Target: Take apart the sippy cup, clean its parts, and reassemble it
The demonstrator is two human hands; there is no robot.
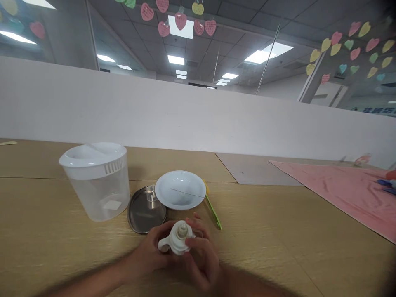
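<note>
A small white teapot-like vessel with a spout at its left and a knob on top is held between my hands, near the table's front edge. My left hand wraps round its left and lower side. The fingers of my right hand are bent against its right side and upper rim. Just beyond the hands stand a round metal tray with a small clear cup on it, and a white oval bowl with a thin dark line across it. The vessel's underside is hidden.
A translucent bin with a white lid stands left of the tray. Right of the bowl lies a green and yellow brush-like tool. A pink cloth covers the right side. Behind rises a white partition.
</note>
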